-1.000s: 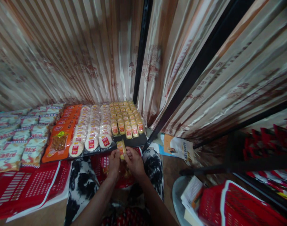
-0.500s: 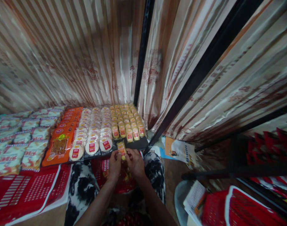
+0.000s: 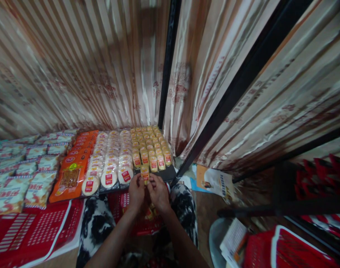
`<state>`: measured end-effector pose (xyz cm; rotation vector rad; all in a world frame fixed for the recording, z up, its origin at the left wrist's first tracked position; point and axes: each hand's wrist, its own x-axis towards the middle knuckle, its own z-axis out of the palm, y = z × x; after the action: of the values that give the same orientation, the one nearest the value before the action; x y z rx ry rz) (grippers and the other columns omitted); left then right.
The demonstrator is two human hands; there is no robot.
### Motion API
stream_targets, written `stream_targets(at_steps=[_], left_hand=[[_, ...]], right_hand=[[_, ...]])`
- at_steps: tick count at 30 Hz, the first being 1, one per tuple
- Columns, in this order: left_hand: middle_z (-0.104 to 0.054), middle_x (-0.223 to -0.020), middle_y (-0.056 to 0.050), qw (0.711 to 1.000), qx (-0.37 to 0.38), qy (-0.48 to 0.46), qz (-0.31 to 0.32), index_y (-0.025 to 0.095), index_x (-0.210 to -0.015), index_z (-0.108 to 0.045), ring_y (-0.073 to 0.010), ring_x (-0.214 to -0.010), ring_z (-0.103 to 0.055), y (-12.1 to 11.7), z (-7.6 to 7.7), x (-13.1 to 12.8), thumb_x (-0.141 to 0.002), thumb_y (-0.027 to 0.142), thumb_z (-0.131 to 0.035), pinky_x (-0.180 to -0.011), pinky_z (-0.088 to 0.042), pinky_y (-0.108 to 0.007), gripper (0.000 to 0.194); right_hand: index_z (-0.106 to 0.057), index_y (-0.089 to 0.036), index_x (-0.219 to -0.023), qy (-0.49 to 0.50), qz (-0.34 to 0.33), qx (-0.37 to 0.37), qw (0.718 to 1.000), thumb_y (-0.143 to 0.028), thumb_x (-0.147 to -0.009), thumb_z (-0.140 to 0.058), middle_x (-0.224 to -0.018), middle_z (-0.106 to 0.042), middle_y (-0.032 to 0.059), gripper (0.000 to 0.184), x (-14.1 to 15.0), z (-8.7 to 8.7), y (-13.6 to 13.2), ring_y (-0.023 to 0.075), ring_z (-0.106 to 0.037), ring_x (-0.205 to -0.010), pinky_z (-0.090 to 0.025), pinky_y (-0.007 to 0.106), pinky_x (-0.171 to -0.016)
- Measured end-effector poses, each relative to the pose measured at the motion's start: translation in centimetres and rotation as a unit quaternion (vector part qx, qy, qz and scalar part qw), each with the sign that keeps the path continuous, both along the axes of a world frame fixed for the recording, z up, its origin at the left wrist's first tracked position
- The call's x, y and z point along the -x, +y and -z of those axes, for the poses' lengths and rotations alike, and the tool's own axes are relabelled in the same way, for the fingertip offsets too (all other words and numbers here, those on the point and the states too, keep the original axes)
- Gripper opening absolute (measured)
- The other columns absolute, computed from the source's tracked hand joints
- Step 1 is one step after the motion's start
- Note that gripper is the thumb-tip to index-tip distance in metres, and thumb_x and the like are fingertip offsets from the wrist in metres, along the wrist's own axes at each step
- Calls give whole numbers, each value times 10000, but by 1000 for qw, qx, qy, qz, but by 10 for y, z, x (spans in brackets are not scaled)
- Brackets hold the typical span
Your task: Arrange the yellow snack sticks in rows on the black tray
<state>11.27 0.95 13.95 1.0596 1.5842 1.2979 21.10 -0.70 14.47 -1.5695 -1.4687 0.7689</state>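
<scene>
My left hand (image 3: 137, 191) and my right hand (image 3: 158, 191) pinch one small yellow snack packet (image 3: 145, 173) between them, its red label facing me. They hold it upright at the front edge of a black shelf (image 3: 164, 174). Just beyond it stand rows of matching yellow packets (image 3: 153, 162). To the left are columns of round white packaged crackers (image 3: 109, 177). Below my hands, between my knees, a red basket (image 3: 116, 203) holds more yellow packets, partly hidden by my wrists.
Orange snack bags (image 3: 68, 176) and white-blue bags (image 3: 38, 190) fill the shelf's left side. A red basket (image 3: 27, 227) lies below them. Black posts (image 3: 170, 63) stand before a curtain. At right are printed bags (image 3: 214, 180), a grey bin (image 3: 216, 238) and another red basket (image 3: 260, 243).
The held packet now stands upright instead of slightly tilted, and sits closer to the front row. The view has shifted slightly; both hands keep their grip.
</scene>
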Motion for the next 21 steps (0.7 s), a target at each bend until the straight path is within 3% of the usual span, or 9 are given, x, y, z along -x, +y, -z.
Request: stream_targets(at_steps=[13,21], left_hand=[[-656,-967,-69,996,43,-68,-25,188,-871,-639,-213,-1018,-556,15,-2,-3,-660,117,-602,-995,-341,-351,226],[-642,-1084,-100,999,52,-9,-1,174,-953,-636,-235,-1074,-547,17,-8,-6,-684,126,-578,-1010,-334,-364,279]], right_hand=[[-558,-182,-1145,24,13,-44,999,-146,-769,-444,-1113,-565,108,395,9,18,10,174,-612,-911,-524,326,-829],[-599,-180,-1100,29,1,-54,998,-100,-729,-450,-1182,-543,120,408,9,19,13,211,-550,-1086,-498,362,-906]])
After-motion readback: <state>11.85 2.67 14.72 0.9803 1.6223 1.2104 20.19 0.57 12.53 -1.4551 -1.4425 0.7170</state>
